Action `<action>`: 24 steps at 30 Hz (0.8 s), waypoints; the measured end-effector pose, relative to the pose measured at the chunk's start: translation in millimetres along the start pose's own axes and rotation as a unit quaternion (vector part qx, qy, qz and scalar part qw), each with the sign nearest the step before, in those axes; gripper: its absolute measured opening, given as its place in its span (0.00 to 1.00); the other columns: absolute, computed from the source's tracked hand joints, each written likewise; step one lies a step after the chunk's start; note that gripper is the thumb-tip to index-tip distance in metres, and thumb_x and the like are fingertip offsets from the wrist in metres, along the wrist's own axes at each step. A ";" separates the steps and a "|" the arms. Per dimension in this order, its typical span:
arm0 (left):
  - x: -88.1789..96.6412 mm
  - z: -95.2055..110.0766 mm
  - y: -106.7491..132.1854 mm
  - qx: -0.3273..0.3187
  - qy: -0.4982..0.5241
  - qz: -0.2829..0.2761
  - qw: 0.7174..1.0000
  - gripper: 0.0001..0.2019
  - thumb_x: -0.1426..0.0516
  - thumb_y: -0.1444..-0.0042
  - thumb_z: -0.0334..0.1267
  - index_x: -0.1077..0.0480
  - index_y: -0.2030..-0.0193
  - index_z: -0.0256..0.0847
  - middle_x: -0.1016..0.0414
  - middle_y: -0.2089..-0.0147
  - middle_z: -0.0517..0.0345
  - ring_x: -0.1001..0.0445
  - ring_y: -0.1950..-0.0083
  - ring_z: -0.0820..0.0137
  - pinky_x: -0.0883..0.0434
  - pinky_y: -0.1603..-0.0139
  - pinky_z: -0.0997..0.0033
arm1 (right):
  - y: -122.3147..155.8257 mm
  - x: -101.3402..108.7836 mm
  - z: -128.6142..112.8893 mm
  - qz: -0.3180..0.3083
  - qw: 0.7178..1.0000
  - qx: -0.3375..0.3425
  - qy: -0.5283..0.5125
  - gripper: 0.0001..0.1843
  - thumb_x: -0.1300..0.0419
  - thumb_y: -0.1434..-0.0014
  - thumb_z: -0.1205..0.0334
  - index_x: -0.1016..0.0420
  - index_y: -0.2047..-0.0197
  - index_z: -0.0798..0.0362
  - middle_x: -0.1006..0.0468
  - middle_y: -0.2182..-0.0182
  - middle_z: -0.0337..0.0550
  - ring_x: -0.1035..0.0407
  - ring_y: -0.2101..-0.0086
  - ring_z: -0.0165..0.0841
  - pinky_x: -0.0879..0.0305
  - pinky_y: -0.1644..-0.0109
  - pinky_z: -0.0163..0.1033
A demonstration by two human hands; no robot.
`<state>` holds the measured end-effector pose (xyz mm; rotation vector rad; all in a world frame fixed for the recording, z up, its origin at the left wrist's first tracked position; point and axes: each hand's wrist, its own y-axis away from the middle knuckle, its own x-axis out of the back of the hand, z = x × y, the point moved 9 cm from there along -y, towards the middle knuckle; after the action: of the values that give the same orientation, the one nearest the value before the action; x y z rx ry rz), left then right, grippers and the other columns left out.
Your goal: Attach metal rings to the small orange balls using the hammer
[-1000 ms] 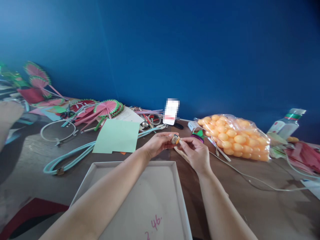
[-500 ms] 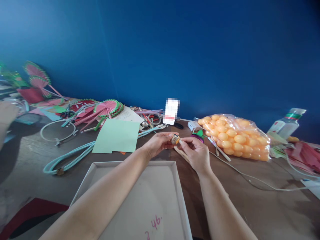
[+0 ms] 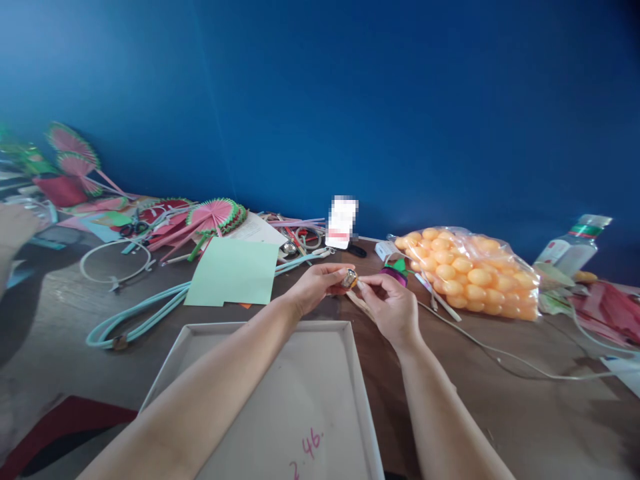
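Above the table, just beyond the light box lid, my left hand is closed on a small shiny round piece, silver with an orange-gold edge. Its exact kind is too small to tell. From the other side, the pinched thumb and forefinger of my right hand meet that piece at its orange edge; the fingers partly hide it. Right behind my right hand is a purple round item with a green leaf shape. A thin wooden strip lies under my hands.
Green paper, pale blue tubing and paper fans lie left. A phone leans at the back. Right are a bag of orange balls, a cable and a bottle. Another person's hand shows far left.
The small shiny piece has turned slightly between my fingers, showing less of its orange face. Both my hands stay in nearly the same place.
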<state>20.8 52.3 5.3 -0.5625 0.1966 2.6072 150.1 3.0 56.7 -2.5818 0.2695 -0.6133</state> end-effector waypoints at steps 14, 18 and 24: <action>-3.7 1.0 2.1 0.005 0.028 0.009 1.000 0.23 0.36 0.54 0.45 0.25 0.53 0.32 0.24 0.63 0.47 0.27 0.65 0.71 0.33 0.59 0.69 | 2.0 4.2 -17.1 0.055 0.991 0.106 0.065 0.08 0.42 0.42 0.60 0.21 0.62 0.47 0.22 0.66 0.42 0.28 0.64 0.33 0.32 0.55 0.41; -3.8 -0.3 1.1 0.012 0.049 0.004 0.999 0.21 0.36 0.52 0.45 0.25 0.54 0.32 0.25 0.64 0.48 0.27 0.66 0.72 0.32 0.61 0.72 | 2.9 0.4 -17.0 0.051 0.992 0.102 0.048 0.10 0.42 0.42 0.59 0.21 0.58 0.46 0.22 0.63 0.43 0.28 0.61 0.34 0.31 0.53 0.42; -6.1 3.9 3.0 0.015 0.079 0.000 0.997 0.17 0.39 0.48 0.41 0.25 0.53 0.34 0.24 0.61 0.47 0.26 0.64 0.71 0.30 0.61 0.73 | 0.3 1.2 4.8 0.063 0.991 -0.046 -0.112 0.18 0.40 0.44 0.53 0.26 0.52 0.50 0.22 0.64 0.42 0.29 0.70 0.30 0.27 0.65 0.40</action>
<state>23.0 48.1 11.5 -0.7594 0.2858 2.5548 153.3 4.3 53.1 -2.6679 0.3891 -0.2681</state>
